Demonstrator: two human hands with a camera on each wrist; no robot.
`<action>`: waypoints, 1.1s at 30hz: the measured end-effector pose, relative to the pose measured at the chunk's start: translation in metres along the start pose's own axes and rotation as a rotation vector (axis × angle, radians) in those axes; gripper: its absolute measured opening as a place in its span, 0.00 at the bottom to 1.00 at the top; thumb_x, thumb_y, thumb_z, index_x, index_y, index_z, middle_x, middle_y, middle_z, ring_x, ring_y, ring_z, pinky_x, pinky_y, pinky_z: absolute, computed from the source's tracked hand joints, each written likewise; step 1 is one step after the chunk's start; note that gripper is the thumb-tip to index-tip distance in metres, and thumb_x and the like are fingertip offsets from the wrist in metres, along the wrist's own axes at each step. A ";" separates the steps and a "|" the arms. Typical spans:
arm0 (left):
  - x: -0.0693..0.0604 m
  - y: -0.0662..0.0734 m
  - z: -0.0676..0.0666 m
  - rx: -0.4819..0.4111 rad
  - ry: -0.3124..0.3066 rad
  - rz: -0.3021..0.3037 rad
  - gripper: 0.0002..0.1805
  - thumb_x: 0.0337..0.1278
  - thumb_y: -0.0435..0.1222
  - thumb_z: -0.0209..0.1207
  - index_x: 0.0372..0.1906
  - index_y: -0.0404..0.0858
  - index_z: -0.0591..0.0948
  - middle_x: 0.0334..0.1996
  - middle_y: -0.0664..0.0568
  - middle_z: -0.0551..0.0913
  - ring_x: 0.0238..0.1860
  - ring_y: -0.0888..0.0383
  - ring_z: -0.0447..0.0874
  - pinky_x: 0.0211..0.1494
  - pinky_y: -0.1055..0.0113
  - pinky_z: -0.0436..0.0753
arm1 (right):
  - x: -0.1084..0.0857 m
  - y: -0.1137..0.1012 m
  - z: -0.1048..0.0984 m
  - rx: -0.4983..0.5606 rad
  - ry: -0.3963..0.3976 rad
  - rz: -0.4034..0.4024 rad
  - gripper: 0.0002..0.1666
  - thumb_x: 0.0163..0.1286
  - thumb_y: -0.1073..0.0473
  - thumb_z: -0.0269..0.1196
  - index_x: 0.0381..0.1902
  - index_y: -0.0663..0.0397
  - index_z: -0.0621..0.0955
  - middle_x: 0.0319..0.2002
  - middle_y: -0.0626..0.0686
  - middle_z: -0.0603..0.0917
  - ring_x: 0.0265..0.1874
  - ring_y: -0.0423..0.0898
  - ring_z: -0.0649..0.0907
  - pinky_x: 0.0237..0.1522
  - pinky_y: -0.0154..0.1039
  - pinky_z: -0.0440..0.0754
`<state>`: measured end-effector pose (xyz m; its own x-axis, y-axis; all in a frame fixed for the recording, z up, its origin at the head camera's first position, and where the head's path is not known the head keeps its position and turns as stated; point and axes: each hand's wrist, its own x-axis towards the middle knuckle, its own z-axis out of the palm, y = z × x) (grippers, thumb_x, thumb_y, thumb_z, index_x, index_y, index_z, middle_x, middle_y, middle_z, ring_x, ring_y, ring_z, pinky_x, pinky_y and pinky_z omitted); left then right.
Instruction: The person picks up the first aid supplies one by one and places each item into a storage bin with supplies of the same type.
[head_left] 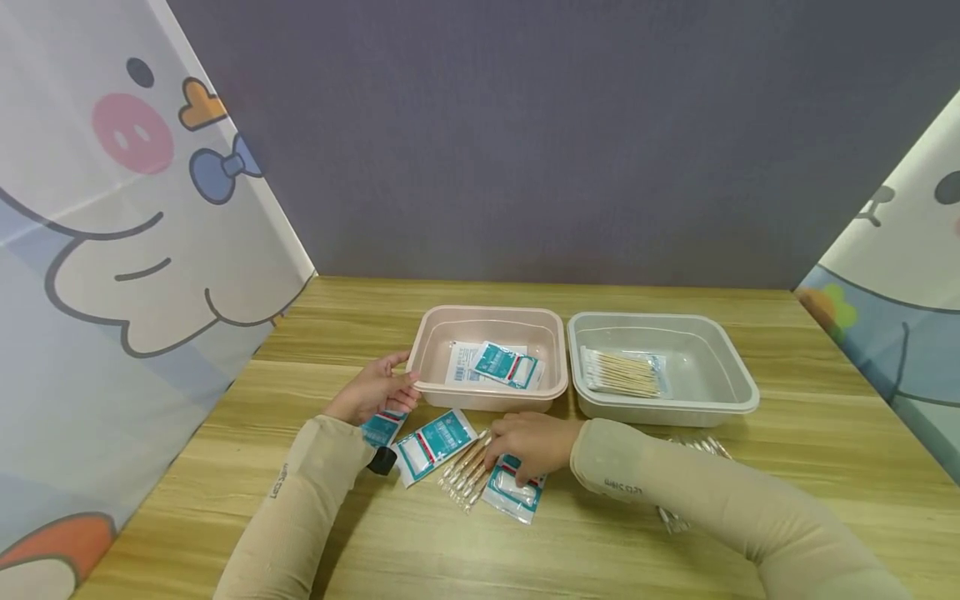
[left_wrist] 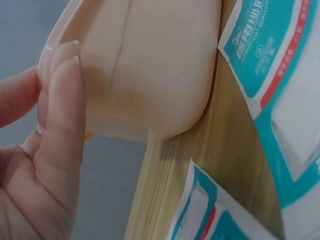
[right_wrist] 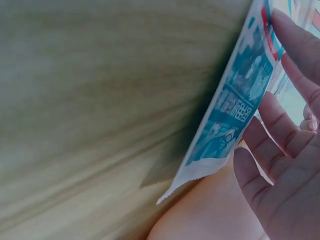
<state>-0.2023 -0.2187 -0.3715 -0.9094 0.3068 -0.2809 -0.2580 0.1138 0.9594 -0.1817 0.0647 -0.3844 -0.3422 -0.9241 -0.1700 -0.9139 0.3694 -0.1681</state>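
Nearest the camera, two cream fabric sleeves (head_left: pixel 720 492) reached forward over a yellow-brown wood-grain table (head_left: pixel 420 542). The left hand (head_left: pixel 378 387) touched the corner of a pale pink plastic basin (head_left: pixel 487 399), its digits at the rim and outer wall; whether they pinched it, I could not tell. The right hand (head_left: pixel 534 442) bent over a flat teal-and-white medical gauze packet (head_left: pixel 521 496) in front of that basin; its fingers were apart, fingertips on the packet, though a pinch could not be made out. The right wrist view showed the packet tilted, with a shadow beside its edge. Just left of it lay a bundle of wooden-stick cotton swabs (head_left: pixel 463 477), then another teal-and-white packet (head_left: pixel 435 447) and a third (head_left: pixel 383 427), partly hidden by the left arm. The pink basin held overlapping packets (head_left: pixel 504 364); a grey plastic basin (head_left: pixel 705 367) beside it held bagged cotton swabs (head_left: pixel 621 373).
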 end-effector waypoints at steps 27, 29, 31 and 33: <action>0.000 0.000 0.002 -0.009 0.008 -0.011 0.35 0.73 0.31 0.46 0.75 0.30 0.43 0.22 0.50 0.82 0.20 0.62 0.82 0.28 0.70 0.84 | -0.004 0.011 -0.001 0.198 -0.063 0.049 0.15 0.56 0.60 0.72 0.42 0.48 0.82 0.33 0.38 0.76 0.33 0.32 0.72 0.40 0.27 0.73; 0.000 0.001 0.002 -0.008 0.010 -0.012 0.34 0.73 0.31 0.46 0.75 0.30 0.44 0.22 0.50 0.82 0.20 0.62 0.82 0.27 0.71 0.84 | -0.006 0.011 -0.002 0.246 -0.048 0.030 0.14 0.56 0.62 0.71 0.41 0.50 0.82 0.30 0.39 0.75 0.30 0.33 0.71 0.36 0.27 0.72; -0.001 0.001 0.002 -0.009 0.013 -0.014 0.34 0.73 0.31 0.46 0.75 0.31 0.44 0.22 0.50 0.82 0.20 0.62 0.82 0.27 0.71 0.84 | -0.008 0.012 -0.004 0.322 -0.040 0.032 0.13 0.57 0.64 0.70 0.42 0.51 0.82 0.29 0.39 0.75 0.29 0.32 0.71 0.35 0.26 0.73; -0.001 0.001 0.002 -0.006 0.012 -0.012 0.34 0.73 0.31 0.45 0.75 0.31 0.44 0.22 0.50 0.82 0.20 0.63 0.82 0.27 0.71 0.84 | -0.010 0.013 -0.005 0.394 -0.036 0.042 0.13 0.58 0.65 0.69 0.41 0.52 0.82 0.29 0.39 0.76 0.29 0.32 0.72 0.35 0.27 0.74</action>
<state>-0.2013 -0.2169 -0.3702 -0.9101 0.2938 -0.2923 -0.2710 0.1119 0.9561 -0.1913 0.0785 -0.3798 -0.3636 -0.9057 -0.2178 -0.7430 0.4230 -0.5187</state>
